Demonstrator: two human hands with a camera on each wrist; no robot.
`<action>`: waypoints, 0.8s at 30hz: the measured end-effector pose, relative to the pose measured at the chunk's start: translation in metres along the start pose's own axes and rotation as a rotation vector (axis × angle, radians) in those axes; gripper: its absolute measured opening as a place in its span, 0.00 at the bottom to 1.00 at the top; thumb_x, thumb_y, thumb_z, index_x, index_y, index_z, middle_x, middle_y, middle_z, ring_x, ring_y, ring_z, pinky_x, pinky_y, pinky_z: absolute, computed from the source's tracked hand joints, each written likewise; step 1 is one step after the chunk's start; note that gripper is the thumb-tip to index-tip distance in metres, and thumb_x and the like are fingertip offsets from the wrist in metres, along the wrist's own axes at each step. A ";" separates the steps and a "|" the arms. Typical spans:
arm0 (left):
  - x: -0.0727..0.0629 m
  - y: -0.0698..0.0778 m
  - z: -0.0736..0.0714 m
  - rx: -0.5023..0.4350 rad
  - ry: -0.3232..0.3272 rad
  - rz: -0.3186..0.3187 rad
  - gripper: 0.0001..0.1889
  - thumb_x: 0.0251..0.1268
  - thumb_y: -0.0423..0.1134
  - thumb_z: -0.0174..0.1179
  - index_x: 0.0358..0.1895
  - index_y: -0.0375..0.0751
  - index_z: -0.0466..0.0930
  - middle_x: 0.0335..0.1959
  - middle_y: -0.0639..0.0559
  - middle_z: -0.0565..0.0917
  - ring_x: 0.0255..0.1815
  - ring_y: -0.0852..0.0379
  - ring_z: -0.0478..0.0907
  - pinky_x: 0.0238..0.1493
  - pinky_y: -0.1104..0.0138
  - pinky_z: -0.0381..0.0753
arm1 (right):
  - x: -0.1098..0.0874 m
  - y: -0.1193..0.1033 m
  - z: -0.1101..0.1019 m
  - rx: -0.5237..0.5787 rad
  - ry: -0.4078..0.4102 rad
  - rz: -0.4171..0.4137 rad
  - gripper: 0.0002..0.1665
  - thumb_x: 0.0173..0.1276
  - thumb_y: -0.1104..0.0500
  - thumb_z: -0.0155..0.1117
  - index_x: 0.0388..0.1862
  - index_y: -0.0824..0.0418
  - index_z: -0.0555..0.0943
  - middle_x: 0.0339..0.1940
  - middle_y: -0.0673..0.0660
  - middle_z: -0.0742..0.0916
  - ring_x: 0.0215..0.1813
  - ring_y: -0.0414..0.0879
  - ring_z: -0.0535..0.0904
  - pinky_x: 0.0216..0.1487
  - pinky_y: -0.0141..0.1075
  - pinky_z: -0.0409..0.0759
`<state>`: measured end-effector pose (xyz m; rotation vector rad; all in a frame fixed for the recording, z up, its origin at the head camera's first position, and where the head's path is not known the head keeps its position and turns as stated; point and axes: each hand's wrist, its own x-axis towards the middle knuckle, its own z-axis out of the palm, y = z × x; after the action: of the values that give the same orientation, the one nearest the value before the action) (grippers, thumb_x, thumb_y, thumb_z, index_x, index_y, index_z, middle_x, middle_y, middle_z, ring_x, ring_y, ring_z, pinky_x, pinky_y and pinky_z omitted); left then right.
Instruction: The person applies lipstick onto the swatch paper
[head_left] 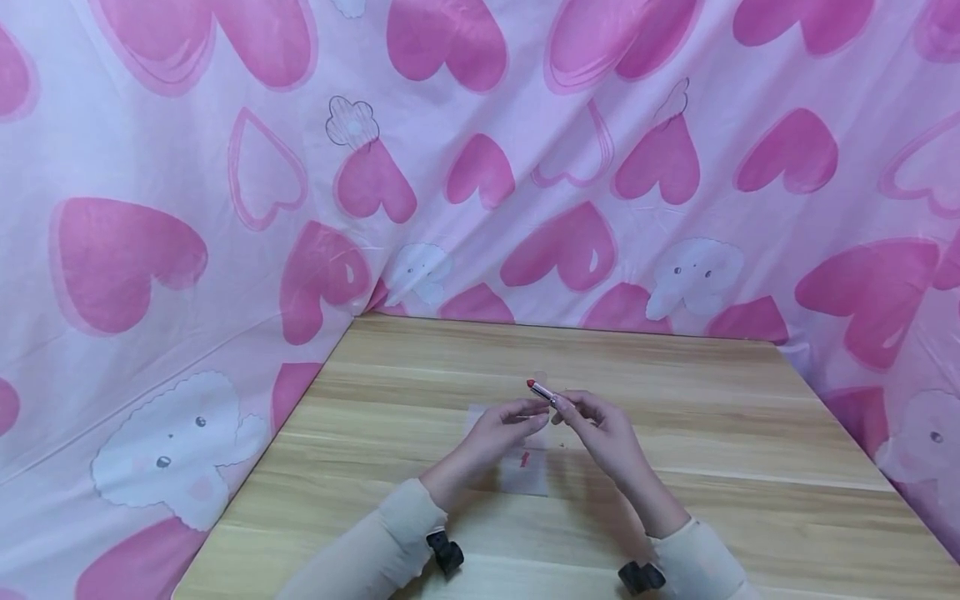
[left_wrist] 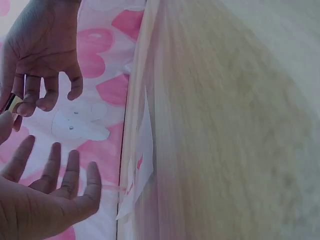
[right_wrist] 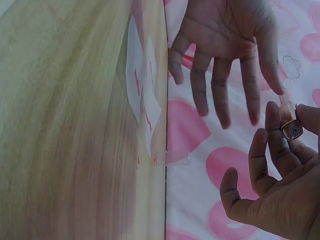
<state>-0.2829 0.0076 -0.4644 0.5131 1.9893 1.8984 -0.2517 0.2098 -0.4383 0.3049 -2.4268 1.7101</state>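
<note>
A lipstick (head_left: pixel 542 391) with a red tip and a silvery tube is pinched between the thumb and fingers of my right hand (head_left: pixel 602 429), above the table. Its tip points up and to the left in the head view. In the right wrist view, the tube's base (right_wrist: pixel 292 130) faces the camera. My left hand (head_left: pixel 501 429) hovers just left of the lipstick, fingers extended and apart. Its thumb comes close to the tube; whether it touches, I cannot tell. Under the hands lies a pale sheet (head_left: pixel 517 482) with a red arrow on it.
A small see-through piece (right_wrist: pixel 172 158) stands on the table beyond the sheet. The wood-grain table (head_left: pixel 750 467) is bordered by pink heart-print cloth (head_left: pixel 562 167) at the back and sides. Black straps (head_left: pixel 446 554) hang at both cuffs.
</note>
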 end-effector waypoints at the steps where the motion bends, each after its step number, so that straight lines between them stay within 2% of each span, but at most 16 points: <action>1: 0.000 0.001 0.000 -0.031 -0.002 0.005 0.23 0.72 0.53 0.61 0.65 0.53 0.79 0.63 0.55 0.81 0.66 0.50 0.74 0.66 0.47 0.72 | 0.000 0.000 0.000 0.034 -0.010 0.002 0.18 0.75 0.46 0.62 0.51 0.57 0.86 0.37 0.56 0.89 0.46 0.53 0.85 0.47 0.37 0.81; 3: 0.002 0.001 0.001 -0.082 -0.006 0.016 0.23 0.72 0.52 0.61 0.66 0.51 0.79 0.64 0.54 0.80 0.67 0.49 0.74 0.66 0.45 0.72 | 0.001 0.000 0.001 0.093 -0.032 0.014 0.19 0.76 0.48 0.62 0.53 0.60 0.85 0.39 0.60 0.89 0.47 0.53 0.84 0.51 0.38 0.81; 6: 0.003 0.002 0.002 -0.130 -0.013 0.030 0.23 0.72 0.50 0.61 0.66 0.49 0.78 0.64 0.51 0.80 0.67 0.49 0.73 0.66 0.44 0.71 | 0.001 -0.001 0.001 0.143 -0.057 0.036 0.20 0.76 0.49 0.61 0.54 0.63 0.84 0.41 0.61 0.89 0.48 0.51 0.83 0.51 0.38 0.81; 11: 0.006 0.005 0.003 -0.190 -0.027 0.050 0.22 0.74 0.48 0.60 0.67 0.47 0.78 0.64 0.50 0.80 0.66 0.50 0.74 0.66 0.44 0.71 | -0.001 -0.004 0.000 0.201 -0.077 0.089 0.22 0.77 0.48 0.59 0.57 0.63 0.82 0.42 0.56 0.89 0.48 0.47 0.82 0.50 0.40 0.81; 17: 0.008 0.010 0.004 -0.227 -0.034 0.094 0.21 0.74 0.47 0.60 0.66 0.48 0.79 0.62 0.51 0.81 0.64 0.52 0.76 0.67 0.43 0.69 | -0.001 -0.006 0.001 0.312 -0.115 0.096 0.22 0.78 0.50 0.58 0.58 0.66 0.80 0.41 0.52 0.87 0.48 0.44 0.82 0.51 0.42 0.82; 24: 0.008 0.017 0.002 -0.244 -0.091 0.138 0.22 0.75 0.47 0.59 0.68 0.46 0.77 0.66 0.54 0.79 0.65 0.53 0.76 0.65 0.54 0.74 | 0.000 -0.004 0.002 0.383 -0.162 0.081 0.18 0.80 0.54 0.55 0.55 0.65 0.81 0.44 0.51 0.86 0.49 0.44 0.82 0.53 0.43 0.83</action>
<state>-0.2890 0.0140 -0.4473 0.6687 1.6741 2.1231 -0.2503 0.2061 -0.4353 0.4091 -2.2252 2.2668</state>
